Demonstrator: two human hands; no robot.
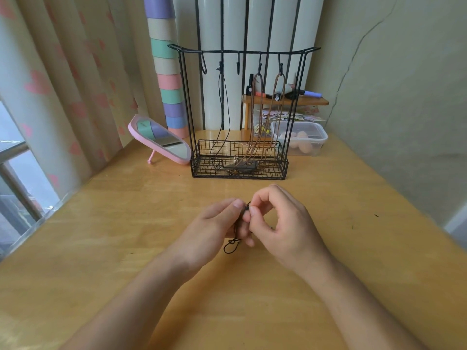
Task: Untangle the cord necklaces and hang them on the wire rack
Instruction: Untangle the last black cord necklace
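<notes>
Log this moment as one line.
stage: untangling | left hand, right hand: pinch black cord | wire rack: three necklaces hung

A pale wooden table (pixel 101 223) fills the lower frame, daylight glancing off it from a window (pixel 15 178) at the left edge. Cream curtains (pixel 63 84) printed with pink hearts hang at upper left, beside a pastel-banded column (pixel 166 72). White vertical panels (pixel 232 26) stand at top centre. A cracked, greenish wall (pixel 404 109) closes the right. A pink-framed mirror (pixel 161 140) leans tilted at centre left.
</notes>
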